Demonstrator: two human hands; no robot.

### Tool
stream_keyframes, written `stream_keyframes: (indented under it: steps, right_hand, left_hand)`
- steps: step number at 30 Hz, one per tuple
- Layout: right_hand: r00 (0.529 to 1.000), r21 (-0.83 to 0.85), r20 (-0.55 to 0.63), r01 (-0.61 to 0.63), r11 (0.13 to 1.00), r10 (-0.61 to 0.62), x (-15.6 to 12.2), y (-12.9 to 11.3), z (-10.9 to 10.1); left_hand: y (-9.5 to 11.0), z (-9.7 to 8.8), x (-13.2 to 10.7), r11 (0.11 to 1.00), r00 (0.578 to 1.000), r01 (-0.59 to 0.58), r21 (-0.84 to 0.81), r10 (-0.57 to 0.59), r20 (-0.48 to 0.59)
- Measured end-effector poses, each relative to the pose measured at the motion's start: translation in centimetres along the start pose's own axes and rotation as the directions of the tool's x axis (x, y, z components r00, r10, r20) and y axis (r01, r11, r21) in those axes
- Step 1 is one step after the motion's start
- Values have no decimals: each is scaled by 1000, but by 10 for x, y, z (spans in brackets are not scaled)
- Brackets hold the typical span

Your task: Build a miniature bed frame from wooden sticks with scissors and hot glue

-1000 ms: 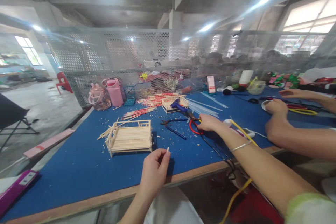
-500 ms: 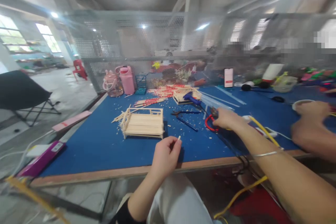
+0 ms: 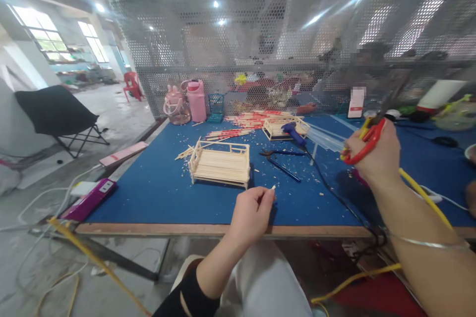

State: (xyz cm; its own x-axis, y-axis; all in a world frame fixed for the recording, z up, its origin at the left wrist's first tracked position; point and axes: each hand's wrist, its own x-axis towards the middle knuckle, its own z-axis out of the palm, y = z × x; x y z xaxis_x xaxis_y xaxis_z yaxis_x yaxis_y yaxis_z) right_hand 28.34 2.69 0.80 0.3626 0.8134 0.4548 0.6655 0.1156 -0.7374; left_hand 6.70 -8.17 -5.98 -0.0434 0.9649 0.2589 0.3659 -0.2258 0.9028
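Observation:
My left hand pinches a short pale stick, only its tip showing, above the table's front part. Raised over the right side of the table, my right hand grips scissors with red and yellow handles, blades pointing up and away. A small bed-like frame of wooden sticks stands left of my left hand. Blue-handled pliers lie open between my hands. Behind them, a blue glue gun rests against a second stick frame.
Red-marked sticks lie in a pile at the back of the blue table. Clear glue sticks, a pink bottle and a phone are there too. A black cord crosses the right side. A mesh screen closes the back.
My right hand has picked up the scissors from the table and lifted them. My left hand keeps its pinch on the short stick. The view has turned slightly left.

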Motion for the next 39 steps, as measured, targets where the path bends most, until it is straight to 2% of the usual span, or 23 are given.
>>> stream_keyframes:
  steps: [1, 2, 3, 5, 6, 7, 8, 11, 12, 14, 16, 20, 25, 29, 32, 39]
  right_hand:
    - [994, 201, 111, -40, 979, 18, -11, -3, -2]
    - [965, 387, 261, -108, 916, 3, -25, -5, -4]
    - [910, 479, 413, -195, 856, -24, -40, -6, -6]
    - [749, 473, 659, -342, 812, -68, -72, -6, -9]
    - [700, 441, 711, -367, 819, -69, -85, -6, -11]
    - [680, 393, 731, -362, 845, -48, -95, -5, -13]
    - [687, 358, 726, -335, 872, -34, -100, -4, -15]
    - [785, 284, 619, -198, 938, -22, -94, -3, -25]
    - [805, 260, 593, -159, 952, -27, -90, -4, -28]
    - [806, 221, 590, -114, 969, -40, -86, -5, -33]
    - [767, 197, 638, -74, 978, -71, -92, -7, -34]
    - [642, 120, 752, 87, 989, -148, -120, -17, -23]
    - [562, 110, 800, 210, 972, -212, -125, -27, -9]
    - [529, 130, 811, 255, 958, -251, -117, -29, -11]
    - [512, 106, 827, 261, 960, -230, -115, -29, -16]
    - [494, 92, 840, 275, 957, -223, -114, -25, -19]
  left_hand:
    - [-1, 0, 0, 1000, 1000, 12, -19, -12, -3]
    - [-1, 0, 1, 999, 1000, 24, -35, -24, -6]
    - [-2, 0, 1, 998, 999, 36, -49, -36, -9]
    - [-2, 0, 2, 996, 998, 53, -69, -54, -16]
    - [-2, 0, 2, 996, 998, 58, -75, -59, -21]
    - [-2, 0, 2, 995, 998, 59, -77, -61, -25]
    - [-2, 0, 2, 996, 998, 56, -76, -58, -28]
    - [-3, -1, 2, 998, 999, 26, -53, -28, -39]
    - [-3, -1, 2, 999, 999, 17, -47, -19, -43]
    - [-5, -1, 2, 998, 999, 14, -66, -17, -48]
    - [-6, -1, 3, 992, 998, 22, -122, -29, -51]
    - [-5, 0, 5, 975, 999, 26, -221, -34, -29]
    - [-2, -1, 6, 974, 999, 21, -224, -10, 49]
    - [-2, -3, 6, 980, 998, 7, -199, 5, 61]
    - [-4, -3, 5, 981, 998, -23, -193, 33, 51]
    - [-6, -3, 5, 978, 999, -34, -207, 42, 35]
